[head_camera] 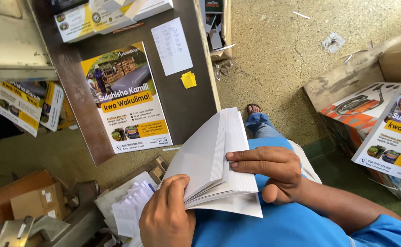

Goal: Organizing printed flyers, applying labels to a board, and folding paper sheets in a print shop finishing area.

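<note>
A thick stack of white paper sheets (225, 137) rests against my blue shirt, fanned open near the top. My left hand (167, 215) grips the stack's lower left corner, thumb on the lifted top sheets. My right hand (269, 171) holds the right side, with fingers laid across the stack's edge where the sheets part. The lifted sheets tilt up to the left.
A dark table (200, 98) ahead carries a yellow-and-white printed flyer (127, 98), a white list sheet (172, 45) and a yellow sticky note (188, 79). More flyers lie on a box (356, 114) at right. Cardboard and paper scraps (127, 206) sit lower left. My sandalled foot (254, 109) stands on the floor.
</note>
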